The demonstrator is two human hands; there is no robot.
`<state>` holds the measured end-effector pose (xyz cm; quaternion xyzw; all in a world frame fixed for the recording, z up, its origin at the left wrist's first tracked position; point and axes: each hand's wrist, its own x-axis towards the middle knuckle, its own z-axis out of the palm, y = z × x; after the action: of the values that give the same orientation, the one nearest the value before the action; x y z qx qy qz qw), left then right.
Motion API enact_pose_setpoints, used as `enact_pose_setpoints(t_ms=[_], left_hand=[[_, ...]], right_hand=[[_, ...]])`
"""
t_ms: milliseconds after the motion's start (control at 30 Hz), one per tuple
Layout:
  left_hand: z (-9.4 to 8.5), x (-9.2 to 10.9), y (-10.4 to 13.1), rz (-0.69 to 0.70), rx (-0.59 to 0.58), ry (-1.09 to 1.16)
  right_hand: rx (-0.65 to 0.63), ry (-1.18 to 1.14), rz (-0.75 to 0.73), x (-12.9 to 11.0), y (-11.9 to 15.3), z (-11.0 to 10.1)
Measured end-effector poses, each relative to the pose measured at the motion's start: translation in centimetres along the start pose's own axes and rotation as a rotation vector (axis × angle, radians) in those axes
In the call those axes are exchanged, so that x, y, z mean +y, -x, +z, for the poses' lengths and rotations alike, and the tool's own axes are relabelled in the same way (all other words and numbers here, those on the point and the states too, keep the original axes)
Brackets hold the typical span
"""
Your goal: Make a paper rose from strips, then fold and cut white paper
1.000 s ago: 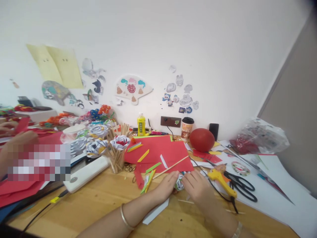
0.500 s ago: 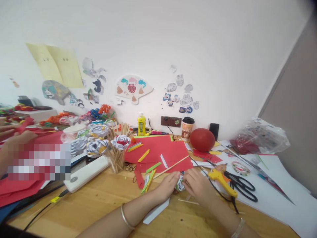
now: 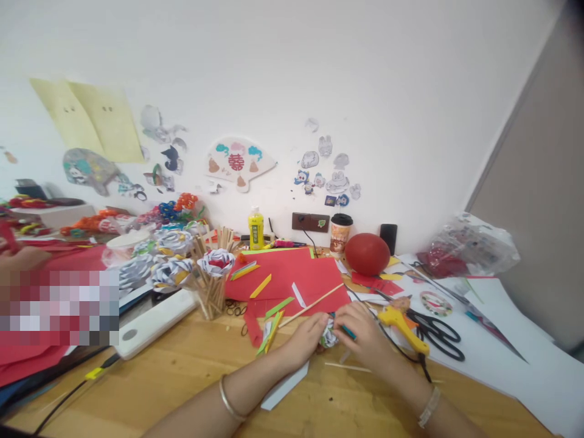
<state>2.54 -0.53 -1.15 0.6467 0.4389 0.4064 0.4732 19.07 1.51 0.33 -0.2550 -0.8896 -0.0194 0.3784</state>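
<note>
Low over the table's front, my left hand (image 3: 303, 344) is closed on the side of a small folded paper flower (image 3: 329, 336), white with some green and blue; the fingers partly hide it. On the flower's other side, my right hand (image 3: 360, 331) has its fingers pinched on a narrow blue strip (image 3: 348, 331), apparently paper, which sticks out beneath them. A white paper strip (image 3: 285, 387) lies under my left forearm. Folded yellow and green paper strips (image 3: 272, 333) lie left of my hands, and a thin wooden stick (image 3: 312, 304) lies just beyond.
To the right are a yellow glue gun (image 3: 404, 328), black-handled scissors (image 3: 440, 334) and a red balloon (image 3: 367, 254). A cup of wooden sticks (image 3: 211, 298) stands left, near a white power strip (image 3: 155, 322). At far left is another person's hand (image 3: 22, 261).
The blue strip now shows below my right fingers, where it was hidden before. My hands stay at the flower. The whole view has shifted slightly, and the other person's hand has moved left.
</note>
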Motion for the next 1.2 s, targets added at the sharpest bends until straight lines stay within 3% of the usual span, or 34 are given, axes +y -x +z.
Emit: enact_pose_setpoints(t_ms=[300,467,600,867,1200], left_hand=[[0.4,0.5,0.1,-0.083,0.086,0.088],[0.5,0.6,0.1,-0.097,0.109,0.111],[0.5,0.0,-0.2,-0.086,0.106,0.102],[0.3,0.0,-0.1,-0.08,0.098,0.049],[0.1,0.2,0.0,-0.044,0.042,0.003]], right_hand=[[0.097,0.366,-0.182,-0.1,0.1,0.9],[0.099,0.489,-0.18,-0.4,0.2,1.2],[0.079,0.507,-0.167,-0.5,0.2,1.2],[0.208,0.439,-0.109,-0.2,-0.1,1.4],[0.153,0.419,-0.245,-0.1,0.3,1.5]])
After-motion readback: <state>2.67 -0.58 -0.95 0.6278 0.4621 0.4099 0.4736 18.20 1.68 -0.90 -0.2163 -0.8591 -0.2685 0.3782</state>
